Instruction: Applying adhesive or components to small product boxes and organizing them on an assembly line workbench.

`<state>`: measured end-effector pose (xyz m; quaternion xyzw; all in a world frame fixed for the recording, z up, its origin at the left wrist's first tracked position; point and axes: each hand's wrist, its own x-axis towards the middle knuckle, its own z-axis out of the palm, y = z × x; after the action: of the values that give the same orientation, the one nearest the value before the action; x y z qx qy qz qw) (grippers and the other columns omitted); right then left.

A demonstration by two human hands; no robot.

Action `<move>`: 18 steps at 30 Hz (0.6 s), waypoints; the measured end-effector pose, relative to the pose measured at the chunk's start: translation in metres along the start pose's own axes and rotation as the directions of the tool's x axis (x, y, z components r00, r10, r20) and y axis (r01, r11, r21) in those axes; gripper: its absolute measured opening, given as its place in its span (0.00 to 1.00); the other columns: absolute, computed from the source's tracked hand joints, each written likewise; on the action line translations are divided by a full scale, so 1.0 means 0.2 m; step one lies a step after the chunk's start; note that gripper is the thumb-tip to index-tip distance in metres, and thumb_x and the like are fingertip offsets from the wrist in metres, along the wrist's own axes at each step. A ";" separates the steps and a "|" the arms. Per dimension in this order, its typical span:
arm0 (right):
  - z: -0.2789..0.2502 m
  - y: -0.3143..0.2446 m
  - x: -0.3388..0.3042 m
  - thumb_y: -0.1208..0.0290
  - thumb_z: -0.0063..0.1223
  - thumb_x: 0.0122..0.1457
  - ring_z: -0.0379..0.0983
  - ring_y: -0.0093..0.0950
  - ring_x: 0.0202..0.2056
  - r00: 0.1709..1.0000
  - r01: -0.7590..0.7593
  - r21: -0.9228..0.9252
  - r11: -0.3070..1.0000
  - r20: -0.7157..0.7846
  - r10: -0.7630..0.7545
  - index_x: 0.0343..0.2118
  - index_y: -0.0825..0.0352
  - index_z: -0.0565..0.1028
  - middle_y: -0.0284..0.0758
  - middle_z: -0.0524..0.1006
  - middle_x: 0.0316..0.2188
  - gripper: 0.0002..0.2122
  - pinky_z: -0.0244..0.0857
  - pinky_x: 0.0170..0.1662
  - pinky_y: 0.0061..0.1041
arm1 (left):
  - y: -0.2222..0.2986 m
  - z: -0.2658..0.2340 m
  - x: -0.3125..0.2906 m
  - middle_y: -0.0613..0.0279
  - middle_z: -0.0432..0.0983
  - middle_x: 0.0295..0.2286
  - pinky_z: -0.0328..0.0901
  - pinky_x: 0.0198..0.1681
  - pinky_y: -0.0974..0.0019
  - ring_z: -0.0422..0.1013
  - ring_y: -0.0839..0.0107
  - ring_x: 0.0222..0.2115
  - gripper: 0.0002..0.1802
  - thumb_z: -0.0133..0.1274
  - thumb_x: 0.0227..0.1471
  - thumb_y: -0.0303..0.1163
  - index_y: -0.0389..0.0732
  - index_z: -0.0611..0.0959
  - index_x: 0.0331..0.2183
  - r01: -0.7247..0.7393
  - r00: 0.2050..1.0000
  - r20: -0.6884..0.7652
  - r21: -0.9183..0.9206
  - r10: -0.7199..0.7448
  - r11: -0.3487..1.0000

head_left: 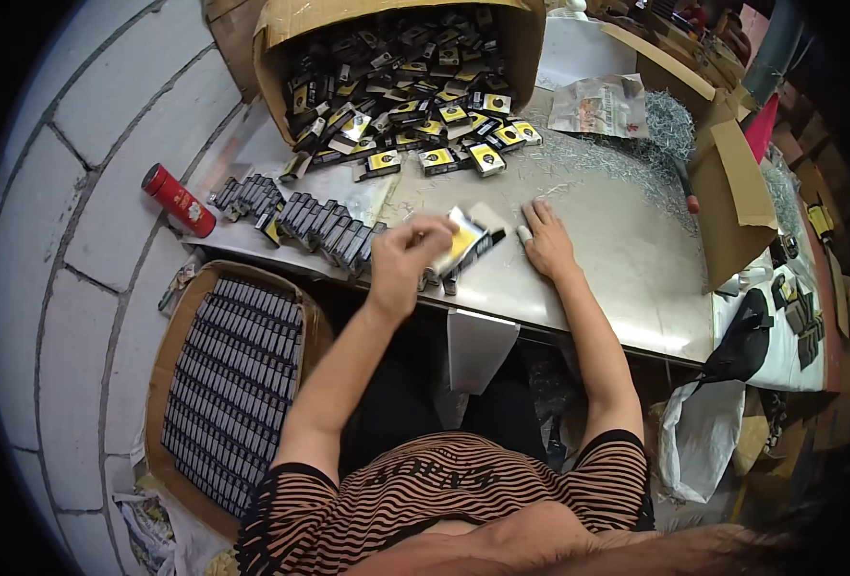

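My left hand [411, 261] pinches a small black, yellow and white carton [465, 244] above the table's front edge. One end of this carton looks unfolded, and it is smeared by motion. My right hand [548, 240] lies on the metal tabletop [617, 288], fingers stretched out, with a white wrap on one finger. Beyond both hands, loose cartons of the same kind [437, 161] spill out of a big cardboard box [269, 67] lying on its side. A row of small cartons standing on edge [324, 228] runs left from beside my left hand.
A red bottle [177, 200] stands at the table's left end. Below it, a cardboard box [164, 408] holds closely packed cartons in rows. A heap of thin metal pieces [670, 130] lies at the far right, beside an open cardboard box [732, 202]. A white bag [702, 437] hangs at the right.
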<state>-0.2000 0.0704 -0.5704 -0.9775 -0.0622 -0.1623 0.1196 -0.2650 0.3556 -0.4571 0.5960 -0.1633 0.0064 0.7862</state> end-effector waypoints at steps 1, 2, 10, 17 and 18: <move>-0.01 -0.05 -0.03 0.63 0.48 0.59 0.55 0.42 0.63 0.997 -0.005 0.059 0.998 0.072 0.001 0.56 0.66 0.68 0.45 0.62 0.61 0.23 0.52 0.63 0.35 | -0.03 -0.03 -0.14 0.58 0.77 0.41 0.64 0.51 0.68 0.71 0.70 0.44 0.15 0.58 0.44 0.18 0.33 0.82 0.39 -0.118 0.993 -0.003 -0.031 0.118 0.993; -0.05 -0.10 -0.06 0.64 0.48 0.58 0.58 0.41 0.61 0.989 -0.015 0.116 0.993 0.147 -0.003 0.54 0.65 0.70 0.43 0.64 0.59 0.21 0.55 0.62 0.33 | -0.01 -0.05 -0.27 0.54 0.72 0.47 0.59 0.56 0.66 0.66 0.69 0.51 0.29 0.57 0.42 0.18 0.30 0.73 0.50 -0.110 0.994 0.018 -0.062 0.111 0.992; -0.17 -0.08 -0.30 0.63 0.50 0.59 0.56 0.39 0.63 0.979 -0.172 0.408 0.897 -0.026 0.200 0.58 0.62 0.67 0.43 0.62 0.61 0.23 0.50 0.64 0.32 | -0.63 -0.42 -1.06 0.57 0.73 0.44 0.65 0.50 0.67 0.71 0.69 0.45 0.27 0.53 0.47 0.15 0.32 0.70 0.51 0.599 0.793 -0.009 0.193 -0.609 0.777; -0.02 -0.63 -0.50 0.75 0.51 0.51 0.55 0.47 0.62 1.000 -0.012 0.132 0.991 -0.008 0.013 0.55 0.66 0.69 0.48 0.63 0.60 0.25 0.51 0.63 0.40 | -1.03 -0.19 -1.04 0.65 0.80 0.33 0.67 0.44 0.68 0.73 0.74 0.36 0.19 0.58 0.43 0.18 0.36 0.82 0.42 0.619 0.600 0.327 0.389 -0.730 0.683; -0.01 -0.65 -0.57 0.76 0.51 0.48 0.55 0.49 0.62 0.999 0.031 0.051 0.998 -0.040 -0.029 0.56 0.69 0.67 0.50 0.62 0.59 0.27 0.51 0.62 0.42 | -1.03 -0.18 -1.03 0.66 0.81 0.32 0.67 0.41 0.68 0.73 0.76 0.34 0.19 0.60 0.43 0.19 0.38 0.83 0.41 0.665 0.608 0.329 0.286 -0.723 0.690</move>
<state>-0.3286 0.1863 -0.5781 -0.9696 -0.0785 -0.1817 0.1436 -0.4077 0.3683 -0.7130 0.6505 -0.0817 -0.4155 0.6305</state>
